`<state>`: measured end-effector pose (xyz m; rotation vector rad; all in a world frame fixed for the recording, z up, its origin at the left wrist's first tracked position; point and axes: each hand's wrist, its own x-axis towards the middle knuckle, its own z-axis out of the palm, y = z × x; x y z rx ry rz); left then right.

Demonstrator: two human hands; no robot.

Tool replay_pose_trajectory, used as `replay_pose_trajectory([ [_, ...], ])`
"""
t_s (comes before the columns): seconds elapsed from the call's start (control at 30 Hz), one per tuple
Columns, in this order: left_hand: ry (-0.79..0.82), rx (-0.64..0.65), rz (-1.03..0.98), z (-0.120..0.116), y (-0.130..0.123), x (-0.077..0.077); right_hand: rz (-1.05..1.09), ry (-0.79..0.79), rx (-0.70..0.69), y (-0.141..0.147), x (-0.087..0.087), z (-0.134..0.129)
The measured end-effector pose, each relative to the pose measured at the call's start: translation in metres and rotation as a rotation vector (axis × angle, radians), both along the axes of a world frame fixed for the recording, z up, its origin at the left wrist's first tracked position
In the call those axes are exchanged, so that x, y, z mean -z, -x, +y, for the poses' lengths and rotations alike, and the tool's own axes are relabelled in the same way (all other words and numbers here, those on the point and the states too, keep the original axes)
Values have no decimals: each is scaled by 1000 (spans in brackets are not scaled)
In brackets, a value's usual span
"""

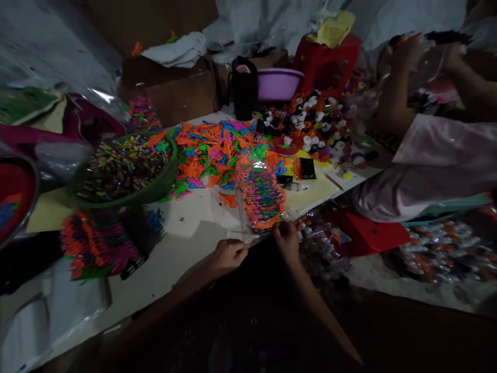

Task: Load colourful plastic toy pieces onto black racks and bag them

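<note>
A clear plastic bag (261,194) full of bright orange, green, blue and pink plastic pieces lies at the table's front edge. My left hand (231,254) pinches the near left corner of this bag. At the near right corner, the fingers of my right hand (287,239) are closed on the bag too. Beyond it spreads a loose heap of small coloured plastic pieces (209,153). What shape the single pieces have is hard to make out in the dim light.
A green basin (171,173) of small multicoloured items stands left, behind a stacked bundle of coloured pieces (97,241). Farther back are a cardboard box (182,96), a purple basin (279,85) and a red stool (326,59). A co-worker's arm (398,93) is at right, beside black, white and orange figures (310,122).
</note>
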<state>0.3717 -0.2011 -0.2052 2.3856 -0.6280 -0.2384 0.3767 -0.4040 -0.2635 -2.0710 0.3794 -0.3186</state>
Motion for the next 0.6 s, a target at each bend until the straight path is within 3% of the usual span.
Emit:
replay_pose_trajectory([
  [0.13,-11,117,143,12,16,2,25,84,107,23,-18,8],
  [0.23,96,138,343,19,17,12,-5,154,109,44,-31,19],
  [0.3,213,12,425,23,9,23,-26,105,82,48,-35,27],
  [0.43,538,-382,484,29,-26,40,69,-97,60,40,-26,27],
  [0.53,788,-574,456,29,-67,37,115,-185,10,32,-13,14],
  [0.6,949,-634,397,26,-95,27,156,-171,-13,26,-6,5],
])
